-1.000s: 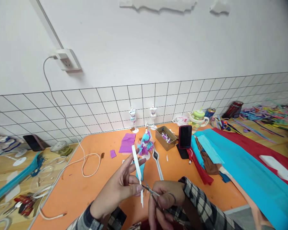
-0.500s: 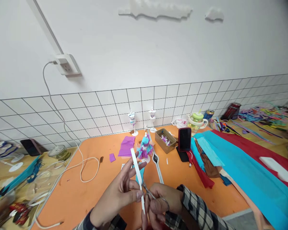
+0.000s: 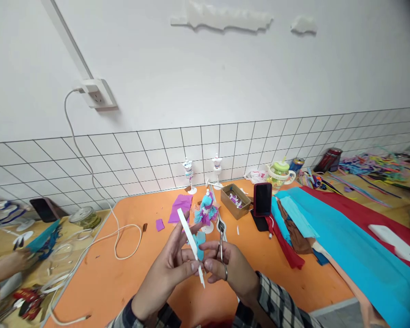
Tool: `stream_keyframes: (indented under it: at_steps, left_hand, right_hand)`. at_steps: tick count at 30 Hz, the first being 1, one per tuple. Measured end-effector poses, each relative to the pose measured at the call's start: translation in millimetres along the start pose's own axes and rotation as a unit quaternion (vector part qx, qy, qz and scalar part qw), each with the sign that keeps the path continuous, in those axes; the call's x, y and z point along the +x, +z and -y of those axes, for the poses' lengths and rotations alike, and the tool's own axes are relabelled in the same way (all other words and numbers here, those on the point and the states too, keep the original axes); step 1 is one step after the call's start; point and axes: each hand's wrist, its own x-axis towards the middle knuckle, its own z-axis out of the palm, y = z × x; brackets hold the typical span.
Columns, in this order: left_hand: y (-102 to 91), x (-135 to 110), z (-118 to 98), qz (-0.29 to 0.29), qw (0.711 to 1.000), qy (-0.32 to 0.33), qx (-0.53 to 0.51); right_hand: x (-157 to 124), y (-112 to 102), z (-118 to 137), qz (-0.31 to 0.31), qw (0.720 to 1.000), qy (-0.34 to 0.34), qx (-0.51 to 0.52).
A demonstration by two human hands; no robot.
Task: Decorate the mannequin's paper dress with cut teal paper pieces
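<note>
My left hand [image 3: 167,269] pinches a narrow white strip [image 3: 188,232], which slants up and to the left. A small light-blue piece of thin material [image 3: 200,238] shows just behind the strip, by the fingertips of both hands; which fingers hold it I cannot tell. My right hand [image 3: 239,269] has small scissors [image 3: 221,243] in its grip, blades pointing up and away from the strip. Its thumb and forefinger reach close to the strip's lower part. Beyond the hands stands a small mannequin [image 3: 207,208] dressed in blue and purple ruffles.
Purple sheets [image 3: 180,208], a cardboard box [image 3: 235,201] with scraps and a phone on a stand [image 3: 262,200] lie behind the hands. Large blue fabric [image 3: 348,246] covers the right side. A white cable [image 3: 118,228] runs along the left; another person's arm [image 3: 7,269] is beyond it.
The scissors have come away from the strip and turned upright in my right hand. My right fingers have moved up beside the strip and blue piece. At far left, another person's arm has moved in further.
</note>
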Motion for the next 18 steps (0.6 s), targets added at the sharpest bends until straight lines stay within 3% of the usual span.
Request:
stream_keyframes:
  at_steps: [6,11,18]
  left_hand:
    - [-2.5,-0.7,2.1,-0.046,0.994,-0.012,0.100]
    - [-0.7,4.7,2.1,-0.145,0.963,-0.035,0.226]
    - [-3.8,7.0,-3.8,-0.169,0.958,-0.018,0.231]
  right_hand:
    - [-0.1,-0.4,-0.8,0.012,1.000,-0.013,0.014]
    - [-1.7,-4.4,6.7,-0.003,0.992,-0.091,-0.089]
    - [-9.8,3.3,12.2,-0.017,0.980,-0.120,-0.155]
